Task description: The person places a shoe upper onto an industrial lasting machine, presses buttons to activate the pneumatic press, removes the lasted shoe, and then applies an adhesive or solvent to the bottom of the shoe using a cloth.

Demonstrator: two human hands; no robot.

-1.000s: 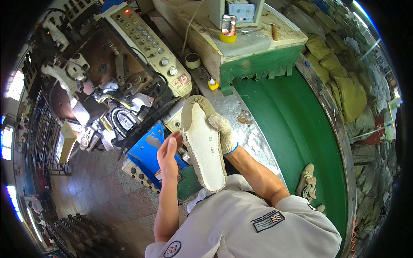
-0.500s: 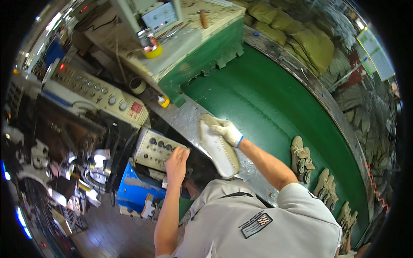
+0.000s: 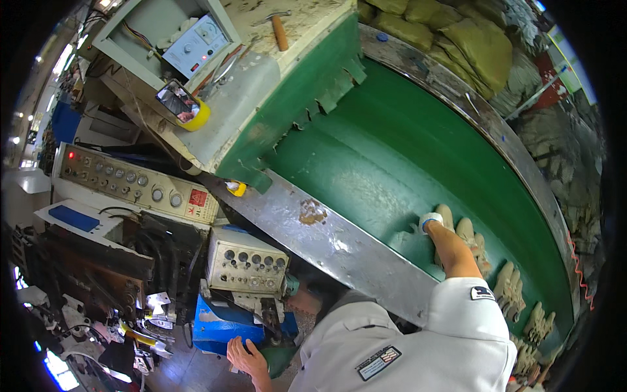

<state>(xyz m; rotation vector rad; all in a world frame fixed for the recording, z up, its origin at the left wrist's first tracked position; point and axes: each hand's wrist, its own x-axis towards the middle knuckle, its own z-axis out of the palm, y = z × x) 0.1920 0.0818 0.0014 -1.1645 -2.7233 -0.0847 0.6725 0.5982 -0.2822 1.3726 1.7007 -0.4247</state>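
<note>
My right hand [image 3: 429,221], in a white glove with a blue cuff, reaches over the green conveyor belt. It is at a beige shoe [image 3: 445,214], beside a row of similar shoes. The forearm covers part of that shoe, and the gloved fingers are hidden, so the grip does not show. Bare and empty, my left hand [image 3: 247,358] hangs low beside a blue machine housing [image 3: 225,326], its fingers stretched out and apart.
A metal ledge [image 3: 313,219] edges the belt on my side. Several beige shoes [image 3: 509,291] stand along the belt to the right. Control panels [image 3: 248,261] stand at left. A bench above holds a hammer [image 3: 279,32], a propped phone [image 3: 176,99] and yellow tape [image 3: 196,117].
My right hand has gone from holding a beige shoe, white sole showing, over the ledge to the row on the belt. My left hand has dropped from the small control box. The view has shifted.
</note>
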